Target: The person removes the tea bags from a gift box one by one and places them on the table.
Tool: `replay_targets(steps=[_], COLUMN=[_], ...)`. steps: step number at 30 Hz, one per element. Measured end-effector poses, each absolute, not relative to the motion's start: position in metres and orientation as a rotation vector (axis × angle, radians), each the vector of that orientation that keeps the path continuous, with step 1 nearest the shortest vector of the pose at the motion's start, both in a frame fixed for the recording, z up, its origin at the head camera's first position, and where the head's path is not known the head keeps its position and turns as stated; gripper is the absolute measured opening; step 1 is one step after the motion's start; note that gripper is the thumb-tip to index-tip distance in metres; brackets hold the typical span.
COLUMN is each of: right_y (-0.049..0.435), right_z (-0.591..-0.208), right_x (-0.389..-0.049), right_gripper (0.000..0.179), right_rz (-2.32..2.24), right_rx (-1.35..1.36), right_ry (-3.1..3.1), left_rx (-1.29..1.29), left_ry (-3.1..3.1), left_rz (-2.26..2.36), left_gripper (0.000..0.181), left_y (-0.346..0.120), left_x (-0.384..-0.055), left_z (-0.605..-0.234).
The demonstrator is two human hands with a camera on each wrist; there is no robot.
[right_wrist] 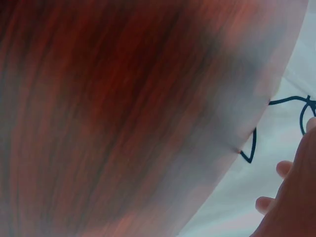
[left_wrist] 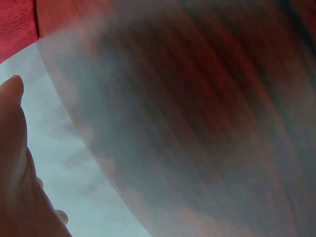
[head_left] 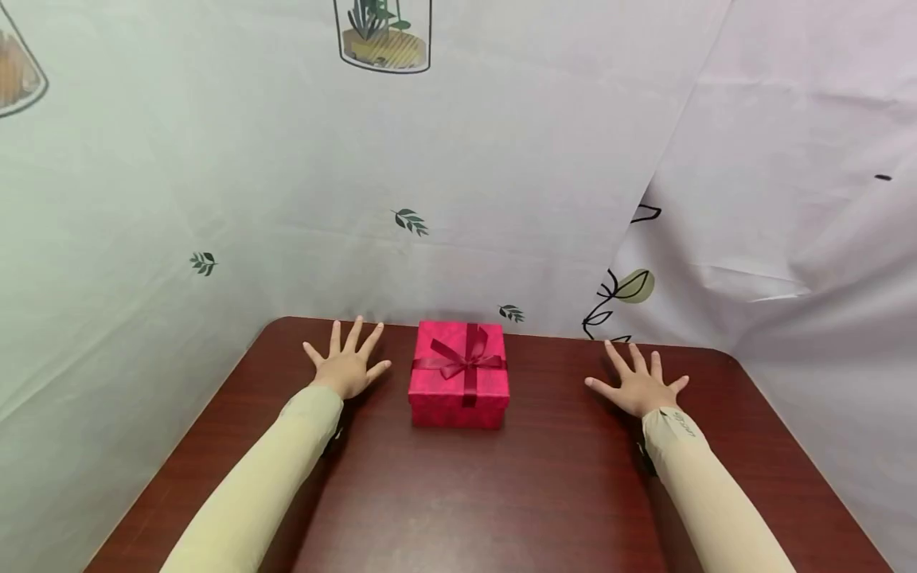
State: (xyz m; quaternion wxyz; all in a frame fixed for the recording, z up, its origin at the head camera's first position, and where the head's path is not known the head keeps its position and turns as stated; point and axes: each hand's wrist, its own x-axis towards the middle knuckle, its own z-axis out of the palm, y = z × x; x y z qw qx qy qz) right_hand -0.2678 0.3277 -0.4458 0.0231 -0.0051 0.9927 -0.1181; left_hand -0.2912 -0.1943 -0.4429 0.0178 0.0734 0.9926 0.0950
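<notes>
A red gift box (head_left: 458,410) with a dark red ribbon and bow (head_left: 458,362) on its lid stands at the far middle of the table. To its left, my left hand (head_left: 344,370) is stretched out with fingers spread wide, its thumb pointing toward the box but apart from it. My right hand (head_left: 640,387) is spread in the same way, farther off on the box's right side. Both hands hold nothing. In the left wrist view a corner of the box (left_wrist: 17,27) shows at top left, above the left thumb (left_wrist: 12,103). The right wrist view catches part of the right hand (right_wrist: 291,202).
The dark red-brown wooden table (head_left: 466,501) has rounded far corners. Pale cloth (head_left: 501,159) printed with leaves and jars hangs close behind it and along both sides. Long pale sleeves cover both forearms.
</notes>
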Motion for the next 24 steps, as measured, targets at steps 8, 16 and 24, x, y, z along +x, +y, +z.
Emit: replay_targets(steps=[8, 16, 24], right_y=[0.320, 0.312, 0.287], right_z=[-0.434, -0.426, -0.416], right_x=[-0.265, -0.256, -0.246], right_gripper=[0.097, 0.096, 0.088], right_rz=[-0.431, -0.368, -0.620], right_rx=[-0.047, -0.102, -0.211], right_ry=[3.047, 3.053, 3.097], left_rx=[0.247, 0.254, 0.395], left_ry=[3.124, 3.126, 3.229], left_rz=[0.301, 0.374, 0.598], left_gripper=[0.077, 0.076, 0.072], left_y=[-0.196, -0.194, -0.181], left_x=[-0.296, -0.289, -0.268], left_z=[-0.441, -0.431, -0.419])
